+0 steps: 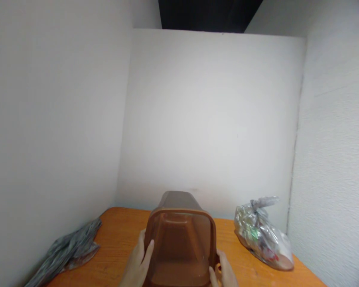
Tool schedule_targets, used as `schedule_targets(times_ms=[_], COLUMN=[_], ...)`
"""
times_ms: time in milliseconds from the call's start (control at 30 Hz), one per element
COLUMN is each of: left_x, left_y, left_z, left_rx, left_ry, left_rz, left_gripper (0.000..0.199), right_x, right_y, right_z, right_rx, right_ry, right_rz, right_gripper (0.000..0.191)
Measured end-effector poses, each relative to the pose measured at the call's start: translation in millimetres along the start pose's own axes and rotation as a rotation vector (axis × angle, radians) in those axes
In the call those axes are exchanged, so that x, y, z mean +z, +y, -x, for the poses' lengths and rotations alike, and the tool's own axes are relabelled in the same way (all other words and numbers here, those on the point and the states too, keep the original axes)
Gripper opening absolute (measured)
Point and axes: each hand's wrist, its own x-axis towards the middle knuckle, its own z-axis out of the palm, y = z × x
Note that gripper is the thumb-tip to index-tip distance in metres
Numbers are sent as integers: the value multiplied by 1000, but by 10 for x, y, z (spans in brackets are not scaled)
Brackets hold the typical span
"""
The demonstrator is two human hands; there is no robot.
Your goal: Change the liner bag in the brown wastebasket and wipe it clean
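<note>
A brown plastic bin is tilted on its side above the wooden table, its open mouth turned toward me. Nothing shows inside it. My left hand grips the left rim, with the thumb over the edge and the fingers behind the outer wall. On the right side, my right hand is closed on the rim near a small loop or hole in the plastic. The lower edge of the bin runs out of the bottom of the view.
A knotted clear plastic bag with mixed rubbish in it lies at the right of the orange-brown wooden table. Crumpled grey plastic rests along the left edge. White walls enclose the table at the back and both sides.
</note>
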Motion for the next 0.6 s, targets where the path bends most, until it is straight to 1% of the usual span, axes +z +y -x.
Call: schedule_targets(times_ms=[67, 133, 200, 267, 300, 333, 400, 433, 467, 500, 533, 600], left_x=[24, 30, 11, -25, -45, -63, -90, -98, -102, -103, -103, -102], left_y=[-74, -106, -91, -44, -16, 9, 44, 50, 49, 42, 32, 10], left_z=[43, 72, 94, 117, 129, 140, 157, 162, 166, 168, 170, 174], left_rx=[-35, -35, 13, 66, 87, 103, 125, 132, 134, 134, 133, 134], left_ry=[5, 1, -11, -21, -24, -25, -39, -50, -58, -69, -78, -92], left_rz=[4, 9, 16, 19, 18, 15, 6, -1, -8, -15, -19, -34], left_gripper=[67, 67, 62, 56, 52, 49, 45, 45, 45, 46, 48, 49], right_x=[21, -4, -92, -243, -335, -431, -612, -683, -736, -766, -774, -729], right_y=[17, -56, -236, -494, -633, -765, -988, -1070, -1134, -1183, -1220, -1278], right_z=[40, 56, 51, 29, 13, -3, -30, -35, -31, -18, 3, 61], right_rx=[20, 17, 5, -8, -9, -12, -68, -105, -140, -175, -208, -263], right_ry=[-7, -27, -44, -46, -26, 51, 159, 174, 155, 106, 33, -140], right_rz=[29, 28, 15, 1, -2, 7, 34, 45, 51, 54, 57, 70], right_gripper=[48, 48, 44, 38, 38, 36, 27, 22, 17, 13, 14, 25])
